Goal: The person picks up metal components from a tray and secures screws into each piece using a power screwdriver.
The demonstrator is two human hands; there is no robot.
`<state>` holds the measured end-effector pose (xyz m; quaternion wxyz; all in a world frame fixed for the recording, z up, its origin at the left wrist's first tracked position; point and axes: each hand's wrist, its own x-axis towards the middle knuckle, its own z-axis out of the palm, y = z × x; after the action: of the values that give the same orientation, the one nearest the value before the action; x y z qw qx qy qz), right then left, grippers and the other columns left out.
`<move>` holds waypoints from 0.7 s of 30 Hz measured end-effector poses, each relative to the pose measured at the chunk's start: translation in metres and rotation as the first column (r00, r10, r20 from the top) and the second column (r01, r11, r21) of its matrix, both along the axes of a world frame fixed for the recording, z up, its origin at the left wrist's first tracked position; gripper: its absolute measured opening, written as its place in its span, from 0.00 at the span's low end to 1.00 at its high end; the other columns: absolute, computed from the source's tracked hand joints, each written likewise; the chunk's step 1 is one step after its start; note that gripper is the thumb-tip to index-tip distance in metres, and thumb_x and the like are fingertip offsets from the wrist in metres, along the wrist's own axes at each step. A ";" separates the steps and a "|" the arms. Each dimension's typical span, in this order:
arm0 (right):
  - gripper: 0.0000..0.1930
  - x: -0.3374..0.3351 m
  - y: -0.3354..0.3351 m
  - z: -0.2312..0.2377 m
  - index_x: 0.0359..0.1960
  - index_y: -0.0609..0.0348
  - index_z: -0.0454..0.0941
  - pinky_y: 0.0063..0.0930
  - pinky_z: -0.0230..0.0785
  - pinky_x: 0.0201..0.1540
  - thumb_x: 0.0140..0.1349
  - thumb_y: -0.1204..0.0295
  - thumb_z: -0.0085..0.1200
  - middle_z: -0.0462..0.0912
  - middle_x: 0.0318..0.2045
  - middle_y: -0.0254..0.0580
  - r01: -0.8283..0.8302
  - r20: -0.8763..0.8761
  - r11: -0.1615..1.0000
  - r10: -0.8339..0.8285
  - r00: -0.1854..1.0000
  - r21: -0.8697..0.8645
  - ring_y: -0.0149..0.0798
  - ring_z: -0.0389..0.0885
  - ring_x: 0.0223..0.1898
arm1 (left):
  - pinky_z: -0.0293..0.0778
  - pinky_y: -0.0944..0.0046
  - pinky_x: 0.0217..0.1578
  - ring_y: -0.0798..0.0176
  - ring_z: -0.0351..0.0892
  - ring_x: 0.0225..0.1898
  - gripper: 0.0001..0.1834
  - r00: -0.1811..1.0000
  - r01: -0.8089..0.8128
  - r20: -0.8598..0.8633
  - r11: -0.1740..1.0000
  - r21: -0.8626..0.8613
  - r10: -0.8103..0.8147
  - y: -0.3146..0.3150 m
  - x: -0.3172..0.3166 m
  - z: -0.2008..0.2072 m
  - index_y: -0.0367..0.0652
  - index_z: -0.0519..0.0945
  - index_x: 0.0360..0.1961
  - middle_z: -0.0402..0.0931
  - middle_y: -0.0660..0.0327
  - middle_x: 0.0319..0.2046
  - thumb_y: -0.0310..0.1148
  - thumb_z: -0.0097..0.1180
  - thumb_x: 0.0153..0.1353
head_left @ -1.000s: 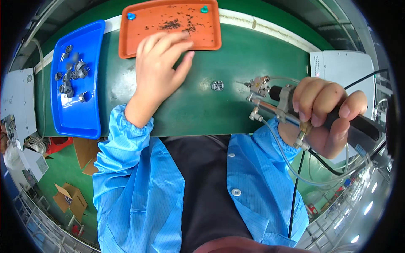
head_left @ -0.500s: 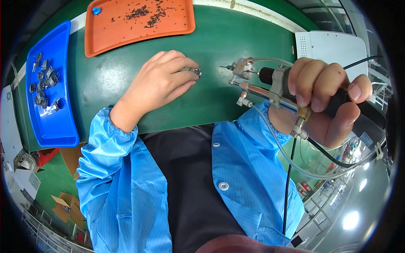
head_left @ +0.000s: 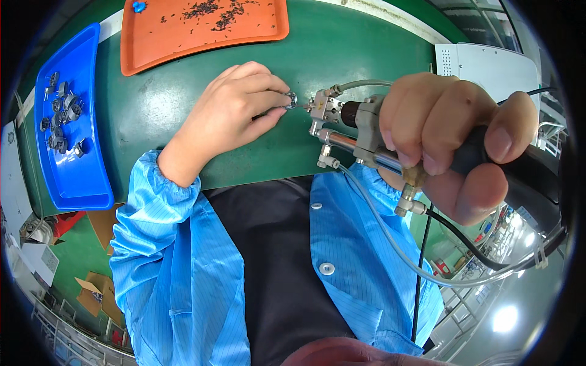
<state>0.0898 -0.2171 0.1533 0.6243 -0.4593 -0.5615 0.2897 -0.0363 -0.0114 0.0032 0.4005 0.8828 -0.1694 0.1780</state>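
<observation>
My left hand (head_left: 235,113) rests at the middle of the green table, fingers closed round a small round grey part (head_left: 292,99). Only the part's right end shows; my fingers cover the rest. In my right hand (head_left: 442,137) is a power screwdriver (head_left: 366,131) with a black body, a metal head and hoses attached. It lies nearly level, tip pointing left. The metal nose (head_left: 322,110) is at the part's exposed end; whether the bit touches it I cannot tell.
A blue tray (head_left: 105,183) at the left holds several grey round parts (head_left: 59,119). Small black screws (head_left: 226,18) are scattered in an orange tray (head_left: 146,55) at the far side. A white box-shaped unit (head_left: 488,64) stands at the far right. A clear hose (head_left: 397,247) loops beside my right sleeve.
My right hand has brought the screwdriver left, up to the part. The part's end now faces the tool between my left fingertips, and the left hand has shifted only slightly.
</observation>
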 end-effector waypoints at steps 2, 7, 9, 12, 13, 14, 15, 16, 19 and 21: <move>0.16 0.001 0.002 -0.002 0.53 0.42 0.63 0.31 0.69 0.28 0.74 0.53 0.52 0.73 0.28 0.31 0.019 0.009 0.999 -0.019 1.000 -0.029 0.31 0.73 0.23 | 0.77 0.55 0.45 0.53 0.80 0.44 0.09 1.000 -0.002 -0.005 1.000 0.005 0.002 0.001 0.001 0.000 0.39 0.87 0.34 0.84 0.61 0.41 0.24 0.70 0.49; 0.16 0.002 0.006 -0.006 0.53 0.42 0.63 0.31 0.69 0.27 0.73 0.53 0.53 0.73 0.27 0.31 0.022 -0.002 0.999 -0.022 1.000 -0.025 0.31 0.73 0.23 | 0.77 0.55 0.44 0.53 0.80 0.43 0.09 1.000 -0.007 -0.023 1.000 -0.004 0.007 0.004 0.000 -0.001 0.39 0.86 0.34 0.84 0.60 0.41 0.24 0.70 0.49; 0.16 0.000 0.007 -0.006 0.53 0.42 0.63 0.31 0.69 0.27 0.73 0.54 0.53 0.73 0.27 0.31 0.023 -0.003 1.000 -0.023 1.000 -0.021 0.31 0.73 0.23 | 0.77 0.56 0.44 0.53 0.80 0.43 0.09 1.000 -0.006 -0.016 1.000 -0.008 0.006 0.004 0.001 -0.001 0.38 0.86 0.34 0.84 0.60 0.41 0.24 0.70 0.49; 0.16 -0.001 0.008 -0.007 0.53 0.42 0.63 0.31 0.69 0.27 0.73 0.54 0.53 0.73 0.27 0.31 0.016 0.012 1.000 -0.016 1.000 -0.006 0.31 0.74 0.23 | 0.78 0.56 0.44 0.52 0.80 0.42 0.09 1.000 -0.008 -0.017 1.000 -0.001 0.008 0.004 -0.003 -0.001 0.38 0.86 0.34 0.84 0.60 0.41 0.24 0.70 0.49; 0.16 -0.001 0.008 -0.006 0.52 0.42 0.63 0.31 0.69 0.27 0.73 0.54 0.53 0.73 0.27 0.31 0.020 0.014 1.000 -0.020 1.000 -0.012 0.31 0.74 0.23 | 0.78 0.56 0.44 0.52 0.80 0.42 0.09 1.000 -0.008 -0.014 1.000 0.005 0.008 0.004 -0.002 0.000 0.38 0.86 0.34 0.84 0.59 0.40 0.23 0.70 0.49; 0.16 -0.002 0.008 -0.005 0.52 0.42 0.63 0.31 0.69 0.27 0.73 0.54 0.53 0.73 0.26 0.31 0.023 0.016 1.000 -0.023 1.000 -0.018 0.31 0.74 0.23 | 0.78 0.56 0.44 0.52 0.80 0.42 0.09 1.000 -0.009 -0.011 1.000 0.004 0.009 0.004 -0.001 -0.001 0.38 0.86 0.34 0.84 0.59 0.40 0.23 0.70 0.49; 0.16 -0.002 0.008 -0.005 0.52 0.42 0.63 0.31 0.69 0.27 0.73 0.54 0.53 0.73 0.26 0.31 0.021 0.019 1.000 -0.021 1.000 -0.020 0.31 0.74 0.23 | 0.78 0.55 0.44 0.52 0.80 0.42 0.09 1.000 -0.006 -0.006 1.000 -0.008 0.006 0.003 0.000 -0.002 0.38 0.86 0.34 0.84 0.59 0.40 0.23 0.70 0.49; 0.16 -0.004 0.008 -0.004 0.52 0.42 0.63 0.31 0.69 0.27 0.73 0.54 0.54 0.73 0.26 0.31 0.023 0.005 1.000 -0.023 1.000 -0.015 0.31 0.74 0.23 | 0.78 0.55 0.44 0.52 0.80 0.42 0.09 1.000 -0.001 -0.003 1.000 -0.017 0.001 0.004 -0.001 -0.002 0.37 0.86 0.34 0.84 0.59 0.40 0.23 0.70 0.49; 0.16 -0.003 0.008 -0.004 0.52 0.43 0.63 0.31 0.69 0.27 0.73 0.55 0.54 0.73 0.26 0.31 0.013 -0.008 1.000 -0.013 1.000 -0.009 0.31 0.74 0.23 | 0.78 0.55 0.44 0.52 0.81 0.41 0.09 1.000 0.001 -0.001 1.000 -0.014 -0.001 0.002 0.000 0.000 0.37 0.86 0.34 0.84 0.58 0.40 0.23 0.70 0.49; 0.16 -0.002 0.008 -0.005 0.52 0.43 0.63 0.32 0.69 0.27 0.73 0.55 0.54 0.73 0.26 0.31 0.000 -0.011 1.000 0.000 1.000 -0.007 0.31 0.74 0.23 | 0.78 0.55 0.44 0.52 0.81 0.42 0.09 1.000 0.001 -0.011 1.000 -0.013 -0.001 0.002 -0.001 -0.001 0.37 0.86 0.34 0.84 0.58 0.40 0.23 0.70 0.49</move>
<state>0.0882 -0.2095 0.1485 0.6259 -0.4597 -0.5570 0.2943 -0.0369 -0.0097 0.0027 0.4072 0.8810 -0.1666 0.1742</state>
